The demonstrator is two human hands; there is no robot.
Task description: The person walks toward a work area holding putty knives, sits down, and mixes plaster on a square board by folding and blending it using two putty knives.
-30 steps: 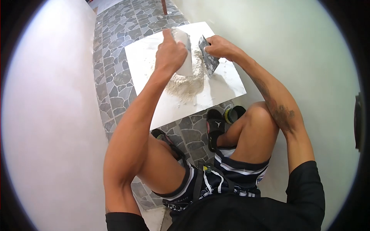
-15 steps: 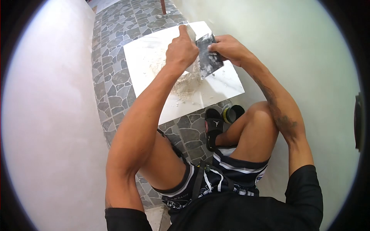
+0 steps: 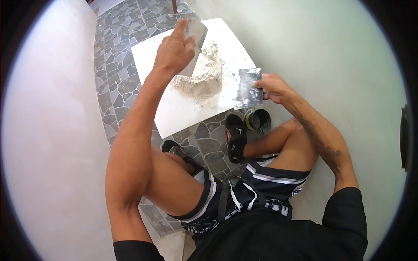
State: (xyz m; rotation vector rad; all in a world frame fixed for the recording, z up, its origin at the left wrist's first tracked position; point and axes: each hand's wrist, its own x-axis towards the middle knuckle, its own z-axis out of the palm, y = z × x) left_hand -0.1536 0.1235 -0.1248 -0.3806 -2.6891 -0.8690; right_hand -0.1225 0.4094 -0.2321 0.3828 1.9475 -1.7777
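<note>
Fingers closed, the left hand (image 3: 174, 53) grips a pale blade (image 3: 197, 37) at upper centre, forefinger extended; the right hand (image 3: 275, 88) pinches a smeared scraper (image 3: 250, 92) right of centre. Between them, a powdery heap (image 3: 201, 87) sits on a white board (image 3: 172, 119); pushed too hard, it could spill overboard.

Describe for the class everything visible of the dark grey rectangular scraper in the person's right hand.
The dark grey rectangular scraper is a flat, thin plate, perhaps metal or plastic, smeared with whitish residue. Its broad face shows to the camera, over the right-hand corner of the white flat board; whether they touch is unclear. The right hand grips its right edge, thumb on the visible face. Any handle is hidden.
</note>
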